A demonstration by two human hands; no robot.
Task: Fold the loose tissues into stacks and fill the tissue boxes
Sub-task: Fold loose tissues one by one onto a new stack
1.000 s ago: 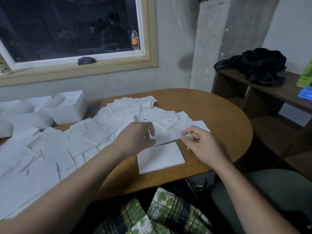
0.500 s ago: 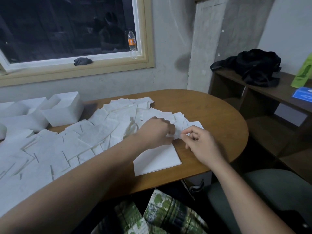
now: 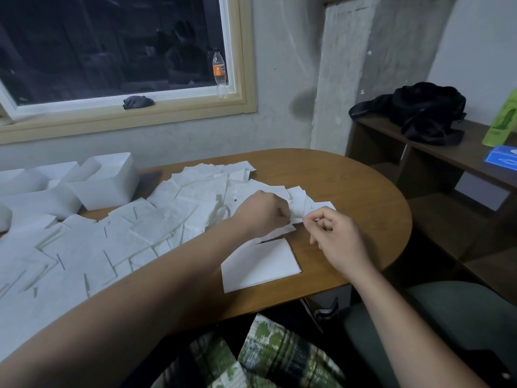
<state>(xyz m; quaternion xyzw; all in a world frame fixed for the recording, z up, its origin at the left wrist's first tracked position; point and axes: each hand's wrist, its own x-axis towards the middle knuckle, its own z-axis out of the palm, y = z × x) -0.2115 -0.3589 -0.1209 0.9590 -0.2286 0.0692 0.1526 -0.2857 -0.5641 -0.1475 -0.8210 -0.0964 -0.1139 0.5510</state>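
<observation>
- The single tissue (image 3: 291, 226) you are working on lies at the centre of the frame, at the right edge of the spread of loose tissues (image 3: 92, 247), with both of your hands on it.
- Your left hand (image 3: 263, 211) comes in from the lower left, knuckles up and fingers curled under, and pinches the tissue's left part against the pile.
- Your right hand (image 3: 335, 236) comes in from the lower right, its back towards you. Thumb and forefinger are pressed together on the tissue's right edge, and the other fingers are loosely bent beneath.
- The two hands are close together, with only a short strip of the tissue showing between them.
- Just below your hands, a folded stack (image 3: 260, 264) lies flat near the front edge of the tabletop (image 3: 349, 191).
- The loose tissues overlap one another and cover the left and middle of the tabletop.
- The white tissue boxes (image 3: 106, 180) stand open at the middle left, behind the spread.
- Further out, a bottle (image 3: 219, 71) with an orange label and a dark cloth (image 3: 138, 102) sit on the window sill in the upper half.
- On the right, a wooden shelf (image 3: 447, 147) carries a black bag (image 3: 425, 110), a green packet (image 3: 503, 119) and a blue box (image 3: 502, 158).
</observation>
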